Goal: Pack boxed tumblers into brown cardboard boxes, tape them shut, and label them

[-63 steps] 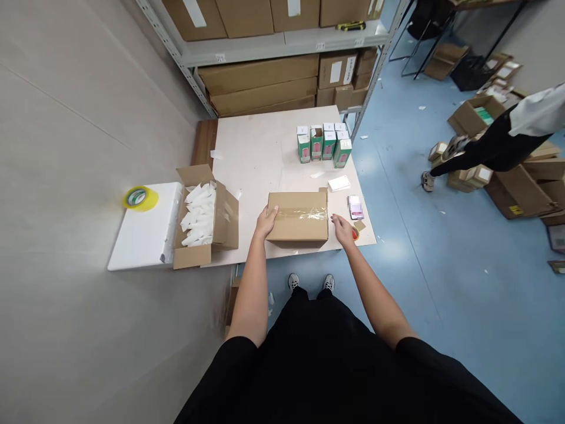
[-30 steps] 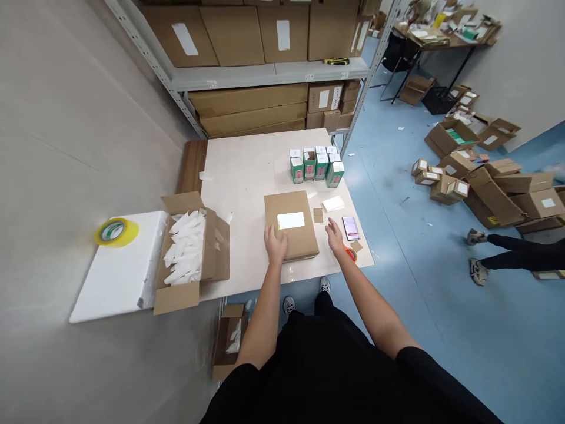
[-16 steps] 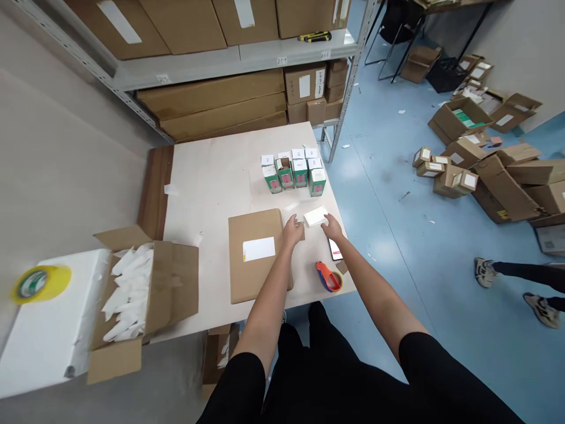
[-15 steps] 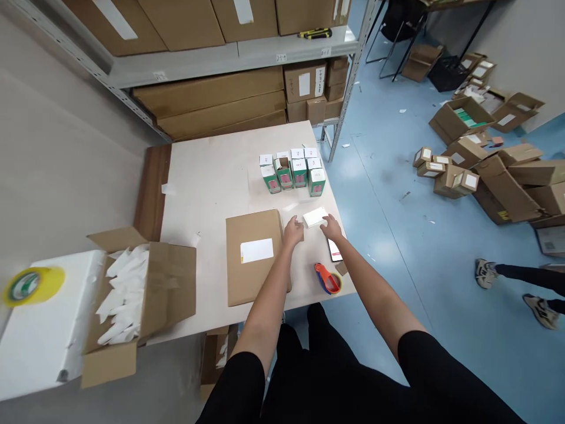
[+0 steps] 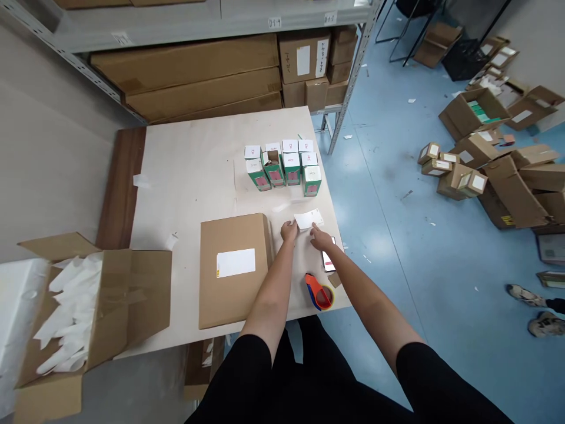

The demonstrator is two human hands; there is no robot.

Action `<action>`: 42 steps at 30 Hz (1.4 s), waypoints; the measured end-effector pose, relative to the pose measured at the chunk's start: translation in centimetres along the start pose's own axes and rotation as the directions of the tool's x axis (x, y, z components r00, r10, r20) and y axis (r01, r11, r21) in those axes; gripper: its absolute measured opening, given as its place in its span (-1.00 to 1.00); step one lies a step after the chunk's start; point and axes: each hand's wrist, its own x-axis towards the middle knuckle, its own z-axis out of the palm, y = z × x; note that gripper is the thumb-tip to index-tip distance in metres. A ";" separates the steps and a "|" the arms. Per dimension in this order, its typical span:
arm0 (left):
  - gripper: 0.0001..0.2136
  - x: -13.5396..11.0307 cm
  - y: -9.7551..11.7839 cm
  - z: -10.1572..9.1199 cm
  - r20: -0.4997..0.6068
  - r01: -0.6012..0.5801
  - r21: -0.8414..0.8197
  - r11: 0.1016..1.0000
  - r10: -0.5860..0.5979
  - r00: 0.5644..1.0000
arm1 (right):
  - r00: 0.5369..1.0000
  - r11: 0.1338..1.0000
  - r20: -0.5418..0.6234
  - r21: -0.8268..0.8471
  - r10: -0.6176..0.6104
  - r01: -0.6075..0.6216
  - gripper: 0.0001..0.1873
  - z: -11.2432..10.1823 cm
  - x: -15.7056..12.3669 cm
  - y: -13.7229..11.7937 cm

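Observation:
A small stack of white paper slips (image 5: 309,218) lies on the table. My left hand (image 5: 289,230) has its fingers closed at the left edge of the slips, and the top slip looks slightly raised there. At the lower right edge, fingertips of my right hand (image 5: 321,239) press on the slips, thumb and finger close together. A phone (image 5: 328,259) lies partly under my right forearm. Nearer me is a red and blue tape dispenser (image 5: 318,292) with a yellow roll. Left of my arm rests a closed cardboard box (image 5: 233,294) with a white label.
Several green and white small boxes (image 5: 292,168) stand behind the slips, one with its top open. An open carton (image 5: 148,294) filled with white paper is at the left. Metal shelving (image 5: 185,29) borders the back; cartons (image 5: 507,188) and a person's shoes (image 5: 541,323) are on the floor at right.
Both hands have come in to the slips, and the left fingers now meet their left edge. The view has shifted, with the table nearer and the shelf higher.

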 end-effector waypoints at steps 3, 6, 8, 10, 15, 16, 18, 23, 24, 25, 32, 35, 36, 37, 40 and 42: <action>-0.55 -0.4 1.2 0.4 -0.134 0.066 0.001 0.998 -0.066 0.989 | 0.999 1.000 0.027 -0.019 -0.022 0.023 -0.63 -0.4 -0.5 0.0; -0.73 -1.2 2.6 -0.1 -0.145 0.042 0.086 0.995 -0.030 0.989 | 0.999 0.999 0.028 0.006 -0.040 0.040 -0.62 -0.7 -0.8 -0.1; -0.86 -2.0 3.5 -0.8 -0.129 0.023 0.178 0.984 0.000 0.992 | 0.999 0.996 -0.038 0.082 -0.039 0.042 -0.59 -0.9 -1.2 0.0; -0.89 -3.0 4.2 -1.9 -0.114 -0.013 0.281 0.960 0.046 0.992 | 0.980 0.975 -0.197 0.219 0.008 0.036 -0.55 -1.0 -1.8 0.1; -0.77 -5.9 5.5 -6.5 -0.026 -0.223 0.472 0.853 0.267 0.963 | 0.834 0.829 -0.534 0.523 0.140 0.196 -0.40 -2.7 -3.3 0.2; -0.76 -6.5 5.7 -7.7 -0.004 -0.276 0.478 0.834 0.316 0.949 | 0.829 0.805 -0.552 0.531 0.094 0.262 -0.39 -3.4 -3.5 0.0; -0.77 -7.7 6.1 -10.3 0.029 -0.369 0.466 0.804 0.403 0.915 | 0.847 0.761 -0.528 0.522 -0.067 0.386 -0.39 -4.9 -3.7 -0.7; -0.78 -10.8 7.2 -16.6 0.066 -0.511 0.406 0.758 0.533 0.843 | 0.880 0.727 -0.284 0.495 -0.381 0.475 -0.78 -8.0 -4.0 -4.0; -0.78 -11.3 7.4 -17.6 0.072 -0.527 0.396 0.752 0.546 0.834 | 0.870 0.715 -0.271 0.495 -0.413 0.493 -0.82 -8.4 -4.1 -4.7; -0.80 -11.8 7.5 -18.5 0.074 -0.535 0.383 0.753 0.552 0.831 | 0.856 0.697 -0.270 0.498 -0.440 0.516 -0.81 -8.6 -4.2 -5.3; -0.65 -13.9 6.4 -24.5 -0.223 -0.409 0.052 0.911 0.409 0.885 | 0.858 0.694 -0.344 0.506 -0.382 0.512 -0.79 -10.3 -4.9 -5.3; -0.61 -14.3 5.7 -25.9 -0.307 -0.409 -0.099 0.907 0.363 0.880 | 0.869 0.739 -0.419 0.493 -0.262 0.460 -0.78 -10.9 -5.6 -4.4; -0.62 -14.5 5.5 -25.9 -0.339 -0.397 -0.153 0.905 0.330 0.881 | 0.868 0.761 -0.444 0.478 -0.221 0.438 -0.71 -10.9 -6.0 -4.5; -0.65 -14.7 5.3 -25.6 -0.373 -0.382 -0.224 0.897 0.283 0.884 | 0.864 0.785 -0.469 0.459 -0.184 0.417 -0.61 -10.7 -6.4 -4.7; -0.74 -15.4 5.0 -23.6 -0.402 -0.320 -0.524 0.789 0.102 0.910 | 0.841 0.810 -0.530 0.442 -0.109 0.384 -0.48 -9.3 -8.2 -7.0; -0.67 -16.2 4.7 -21.7 -0.355 -0.273 -0.703 0.656 0.008 0.935 | 0.853 0.746 -0.507 0.519 -0.124 0.417 -0.53 -7.7 -9.7 -9.7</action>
